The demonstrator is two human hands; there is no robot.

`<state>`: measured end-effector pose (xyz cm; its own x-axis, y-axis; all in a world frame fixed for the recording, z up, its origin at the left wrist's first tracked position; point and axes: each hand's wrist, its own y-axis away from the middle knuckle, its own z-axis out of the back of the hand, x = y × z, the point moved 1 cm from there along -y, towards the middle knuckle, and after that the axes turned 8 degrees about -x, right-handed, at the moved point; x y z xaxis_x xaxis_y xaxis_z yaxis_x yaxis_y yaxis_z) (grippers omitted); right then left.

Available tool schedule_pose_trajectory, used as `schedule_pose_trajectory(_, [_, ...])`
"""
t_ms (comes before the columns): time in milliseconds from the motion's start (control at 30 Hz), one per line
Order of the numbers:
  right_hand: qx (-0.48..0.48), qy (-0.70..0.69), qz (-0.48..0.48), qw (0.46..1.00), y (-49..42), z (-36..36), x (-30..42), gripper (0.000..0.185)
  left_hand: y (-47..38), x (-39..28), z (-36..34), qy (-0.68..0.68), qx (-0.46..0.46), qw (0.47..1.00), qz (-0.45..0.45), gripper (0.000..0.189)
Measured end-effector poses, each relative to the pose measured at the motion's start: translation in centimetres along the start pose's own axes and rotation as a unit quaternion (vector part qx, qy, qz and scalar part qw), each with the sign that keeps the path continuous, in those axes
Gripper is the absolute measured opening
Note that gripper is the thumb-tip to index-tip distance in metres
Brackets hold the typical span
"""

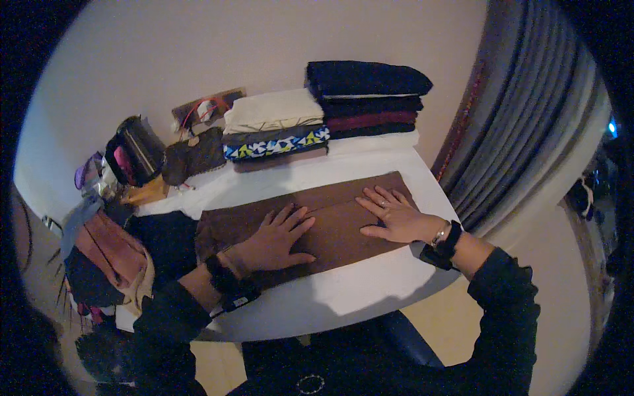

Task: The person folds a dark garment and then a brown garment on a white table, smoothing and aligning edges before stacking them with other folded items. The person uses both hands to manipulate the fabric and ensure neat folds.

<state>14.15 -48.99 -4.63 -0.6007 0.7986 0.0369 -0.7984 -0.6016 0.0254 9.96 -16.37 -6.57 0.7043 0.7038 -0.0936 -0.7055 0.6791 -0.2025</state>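
Observation:
A brown cloth (327,232) lies as a long flat strip across the white table, with a fold or seam line running along it. My left hand (272,240) rests palm down on its left half, fingers spread. Flat on the right part of the cloth lies my right hand (394,215), fingers apart, a ring on one finger. Neither hand grips anything. Dark straps circle both wrists. A dark cloth (168,242) touches or lies near the brown cloth's left end.
Behind are folded stacks, one with a cream cloth (277,109) on top, one with a dark cloth (366,79). Loose clothes (109,252) heap at the left, near a dark container (141,148). Grey curtains (520,114) hang right of the white table (346,292).

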Motion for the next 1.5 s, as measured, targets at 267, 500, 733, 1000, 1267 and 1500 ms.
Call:
schedule_pose_trajectory(267, [-0.043,-0.024,-0.076,0.996,2.2,-1.0,-5.9,0.084,0.7,0.7,-1.5,0.004,0.005,0.999,0.038,0.085])
schedule_pose_trajectory(500, [-0.124,-0.256,-0.144,0.948,3.2,-0.2,-8.3,0.067,-1.4,-0.5,0.4,-0.018,0.039,0.997,0.063,0.077])
schedule_pose_trajectory(733, [-0.163,-0.246,-0.249,0.922,1.1,0.2,-9.0,0.047,-7.6,-4.0,-3.9,0.044,-0.086,0.994,-0.045,0.075])
schedule_pose_trajectory(1000, [-0.133,-0.303,-0.237,0.914,1.5,2.4,-6.6,0.042,-8.4,-5.7,-3.4,-0.010,0.037,0.998,0.052,0.088])
schedule_pose_trajectory(1267, [-0.054,-0.391,-0.325,0.860,1.0,1.4,-7.3,0.040,-7.9,-5.3,-3.1,0.059,0.013,0.997,0.043,0.080])
schedule_pose_trajectory(1500, [-0.015,-0.497,-0.320,0.806,1.0,1.1,-8.2,0.034,-7.5,-4.4,-3.7,0.088,-0.023,0.996,0.006,0.067])
